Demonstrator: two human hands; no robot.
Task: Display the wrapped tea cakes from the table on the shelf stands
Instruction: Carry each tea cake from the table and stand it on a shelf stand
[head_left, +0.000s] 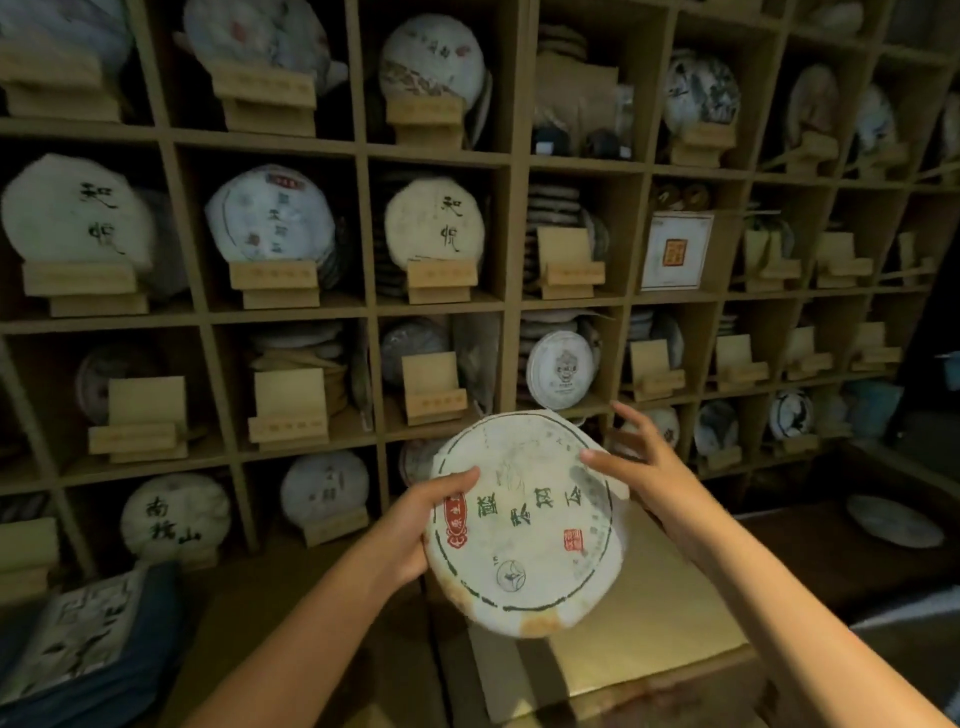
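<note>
Tea cake (524, 525) pinched by left hand (415, 525) fingers, right hand (644, 462) fingers spread, thumb touching edge

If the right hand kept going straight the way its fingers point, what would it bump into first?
Most likely the wrapped tea cake itself: the right hand points left and slightly up, with its thumb already on the cake's right edge. Past that, the shelf stands behind, though depth is hard to judge.
</note>
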